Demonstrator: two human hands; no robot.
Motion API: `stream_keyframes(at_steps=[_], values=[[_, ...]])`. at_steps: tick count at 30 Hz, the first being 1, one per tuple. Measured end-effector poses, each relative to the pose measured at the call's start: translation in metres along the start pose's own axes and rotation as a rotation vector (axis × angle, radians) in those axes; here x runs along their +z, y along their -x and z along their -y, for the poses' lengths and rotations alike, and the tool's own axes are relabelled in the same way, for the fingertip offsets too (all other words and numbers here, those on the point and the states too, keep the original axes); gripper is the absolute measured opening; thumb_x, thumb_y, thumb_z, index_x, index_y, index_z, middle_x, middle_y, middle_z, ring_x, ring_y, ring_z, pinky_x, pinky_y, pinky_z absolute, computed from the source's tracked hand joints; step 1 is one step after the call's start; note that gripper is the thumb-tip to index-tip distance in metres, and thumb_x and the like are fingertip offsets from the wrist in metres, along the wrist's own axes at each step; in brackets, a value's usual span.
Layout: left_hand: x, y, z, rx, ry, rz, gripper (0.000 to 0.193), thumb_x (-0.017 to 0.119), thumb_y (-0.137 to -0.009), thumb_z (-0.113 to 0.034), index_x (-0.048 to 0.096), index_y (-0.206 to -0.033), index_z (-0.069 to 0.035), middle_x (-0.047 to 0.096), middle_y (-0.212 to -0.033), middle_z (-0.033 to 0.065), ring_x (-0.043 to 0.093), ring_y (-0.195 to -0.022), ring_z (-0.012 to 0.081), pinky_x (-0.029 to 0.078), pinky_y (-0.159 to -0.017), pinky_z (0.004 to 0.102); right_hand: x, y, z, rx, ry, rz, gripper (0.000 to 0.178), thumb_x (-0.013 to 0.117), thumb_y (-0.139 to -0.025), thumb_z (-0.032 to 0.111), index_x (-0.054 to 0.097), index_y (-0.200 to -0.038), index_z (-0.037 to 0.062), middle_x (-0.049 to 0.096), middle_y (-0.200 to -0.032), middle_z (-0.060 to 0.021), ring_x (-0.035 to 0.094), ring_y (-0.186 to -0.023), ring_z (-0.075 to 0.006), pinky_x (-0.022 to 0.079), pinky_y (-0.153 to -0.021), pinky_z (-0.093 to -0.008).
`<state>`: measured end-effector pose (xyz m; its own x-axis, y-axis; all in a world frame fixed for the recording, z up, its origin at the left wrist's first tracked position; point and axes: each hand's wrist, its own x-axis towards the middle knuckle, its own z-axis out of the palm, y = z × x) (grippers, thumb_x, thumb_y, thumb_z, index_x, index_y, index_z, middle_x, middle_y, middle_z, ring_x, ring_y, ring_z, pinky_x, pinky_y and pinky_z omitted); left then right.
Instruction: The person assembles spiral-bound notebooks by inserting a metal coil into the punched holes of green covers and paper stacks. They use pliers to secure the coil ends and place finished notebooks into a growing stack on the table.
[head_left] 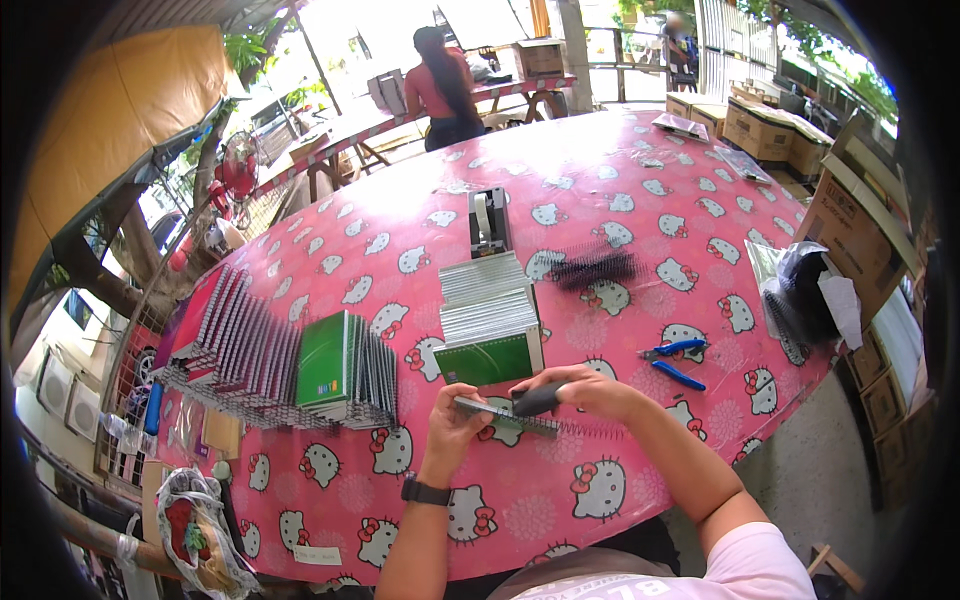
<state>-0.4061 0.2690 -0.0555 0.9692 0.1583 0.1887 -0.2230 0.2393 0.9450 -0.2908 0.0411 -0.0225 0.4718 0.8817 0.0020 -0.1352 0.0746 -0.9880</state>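
Left hand [455, 425]: pinches your notebook [532, 423] edge-on, low before you.
Spiral coil [597, 431]: trails off the notebook's right; you seem to be threading it.
Right hand [585, 388]: grips a dark grey tool [538, 399]; next likely calls for steady, aligned feeding.
Green notebook stack [488, 350]: just beyond.

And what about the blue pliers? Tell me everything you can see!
The pliers have two blue handles that look like plastic and a small, darker head that looks like metal. They lie on the pink tablecloth, handles spread apart like a sideways V, with the head pointing left. They're to the right of the middle notebook stack, and beyond the right hand. Only the cloth seems to touch them. The tips are too small to tell if they're open.
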Motion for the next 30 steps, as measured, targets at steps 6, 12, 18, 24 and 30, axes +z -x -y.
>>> stream_keyframes(at_steps=[6, 12, 18, 24, 30], values=[[-0.004, 0.001, 0.000, -0.028, 0.030, -0.007, 0.028, 0.065, -0.082, 0.007, 0.055, -0.104, -0.005, 0.063, -0.097, 0.0045, 0.059, -0.090, 0.0095, 0.049, -0.076, 0.0222, 0.014, -0.001, 0.007, -0.143, -0.390, 0.019, 0.046, 0.060, -0.088, 0.043, 0.061, -0.107, 0.0006, 0.057, -0.090, -0.0024, 0.051, -0.086, -0.0105, 0.040, -0.077, -0.0263], [0.002, -0.001, -0.002, -0.019, 0.089, -0.060, 0.027, 0.064, -0.083, 0.005, 0.058, -0.108, -0.004, 0.064, -0.102, 0.0056, 0.059, -0.091, 0.0094, 0.049, -0.076, 0.0219, 0.007, -0.006, 0.002, -0.062, 0.011, -0.082, 0.044, 0.062, -0.088, 0.040, 0.061, -0.106, 0.0009, 0.056, -0.088, -0.0023, 0.051, -0.084, -0.0099, 0.041, -0.075, -0.0250], [-0.003, -0.003, 0.005, -0.043, 0.114, -0.062, 0.031, 0.062, -0.084, 0.007, 0.062, -0.114, -0.002, 0.065, -0.105, 0.0073, 0.060, -0.094, 0.0109, 0.049, -0.080, 0.0235, 0.009, -0.010, 0.000, 0.020, 0.364, -0.188, 0.046, 0.061, -0.087, 0.044, 0.062, -0.106, 0.0026, 0.055, -0.085, -0.0007, 0.050, -0.080, -0.0093, 0.039, -0.072, -0.0242], [0.004, 0.000, -0.001, -0.004, 0.056, -0.082, 0.033, 0.062, -0.085, 0.006, 0.063, -0.116, -0.002, 0.063, -0.103, 0.0023, 0.057, -0.090, 0.0073, 0.048, -0.076, 0.0211, 0.018, -0.007, 0.005, -0.016, 0.184, -0.128, 0.041, 0.061, -0.088, 0.041, 0.062, -0.107, 0.0043, 0.057, -0.090, -0.0011, 0.051, -0.083, -0.0100, 0.041, -0.073, -0.0253], [0.004, -0.001, 0.002, -0.010, 0.016, -0.063, 0.032, 0.059, -0.086, 0.007, 0.063, -0.116, -0.002, 0.063, -0.102, 0.0009, 0.056, -0.089, 0.0063, 0.047, -0.077, 0.0201, 0.019, -0.009, -0.002, -0.039, 0.234, -0.087, 0.041, 0.059, -0.090, 0.041, 0.061, -0.106, 0.0035, 0.056, -0.089, -0.0015, 0.049, -0.081, -0.0092, 0.040, -0.070, -0.0239]])
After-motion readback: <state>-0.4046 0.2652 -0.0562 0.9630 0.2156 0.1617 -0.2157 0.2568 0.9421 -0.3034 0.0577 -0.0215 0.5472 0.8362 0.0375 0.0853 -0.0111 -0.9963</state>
